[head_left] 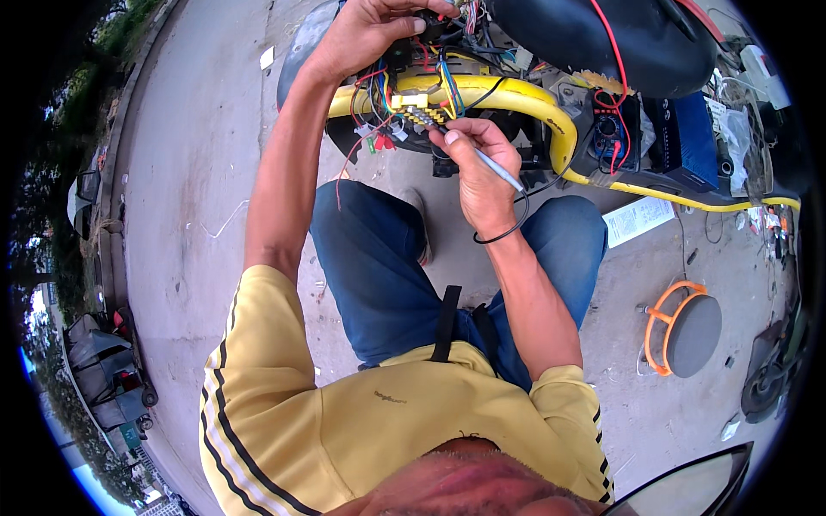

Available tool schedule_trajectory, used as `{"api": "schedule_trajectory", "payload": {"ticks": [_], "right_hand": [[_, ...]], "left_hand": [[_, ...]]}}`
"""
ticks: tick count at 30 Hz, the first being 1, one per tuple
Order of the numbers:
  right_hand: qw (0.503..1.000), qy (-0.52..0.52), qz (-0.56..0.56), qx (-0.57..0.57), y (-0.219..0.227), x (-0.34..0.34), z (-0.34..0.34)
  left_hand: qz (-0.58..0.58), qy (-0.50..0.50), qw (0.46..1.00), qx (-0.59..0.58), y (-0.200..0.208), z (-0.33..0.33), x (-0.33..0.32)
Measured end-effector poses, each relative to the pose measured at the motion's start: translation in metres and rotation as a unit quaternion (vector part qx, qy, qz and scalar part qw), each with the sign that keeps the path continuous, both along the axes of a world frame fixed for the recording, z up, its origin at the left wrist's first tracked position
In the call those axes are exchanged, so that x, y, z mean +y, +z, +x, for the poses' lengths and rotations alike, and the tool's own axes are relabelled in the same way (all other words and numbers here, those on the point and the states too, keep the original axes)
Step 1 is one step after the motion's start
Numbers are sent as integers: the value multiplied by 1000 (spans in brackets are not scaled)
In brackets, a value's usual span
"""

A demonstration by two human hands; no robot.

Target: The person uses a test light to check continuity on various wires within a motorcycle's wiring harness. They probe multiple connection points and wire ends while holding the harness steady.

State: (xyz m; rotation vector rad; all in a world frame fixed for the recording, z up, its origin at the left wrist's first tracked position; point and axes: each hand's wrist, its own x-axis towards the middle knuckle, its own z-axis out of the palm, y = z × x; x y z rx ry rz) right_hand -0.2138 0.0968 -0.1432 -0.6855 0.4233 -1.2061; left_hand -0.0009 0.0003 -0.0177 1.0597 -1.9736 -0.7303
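My right hand (486, 163) grips a slim pale test probe (499, 170) like a pen. A black lead curls from the probe's rear end around my wrist. Its front end points at a row of small yellow-and-grey connector terminals (422, 113) on a bundle of coloured wires (452, 82). At the top edge, my left hand (370, 36) is closed near a black part (434, 26) among the wiring. A small red bit shows at its fingertips, and what it pinches is not clear. The wiring hangs on a vehicle's yellow tubular frame (516, 93).
A multimeter (609, 131) with red leads rests in the vehicle's dark tray, beside a dark blue box (688, 138). A black seat-like part (602, 39) covers the upper right. On the ground are an orange-framed round stool (693, 335) and a white printed sheet (638, 220).
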Motion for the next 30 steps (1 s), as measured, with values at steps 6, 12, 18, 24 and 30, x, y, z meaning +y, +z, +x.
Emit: {"api": "schedule_trajectory", "payload": {"ticks": [6, 12, 18, 24, 30], "right_hand": [[1000, -1, 2, 24, 1, 1, -2], [1000, -2, 3, 31, 4, 0, -2], [985, -22, -80, 151, 14, 3, -22], [888, -201, -270, 314, 82, -4, -49], [785, -185, -355, 473, 126, -42, -26]], "left_hand": [[97, 31, 990, 102, 1, -7, 5], [105, 45, 988, 101, 2, -6, 4], [47, 29, 998, 17, -4, 4, 3], [52, -12, 997, 59, -1, -1, 9], [58, -37, 995, 69, -6, 2, 14]]}}
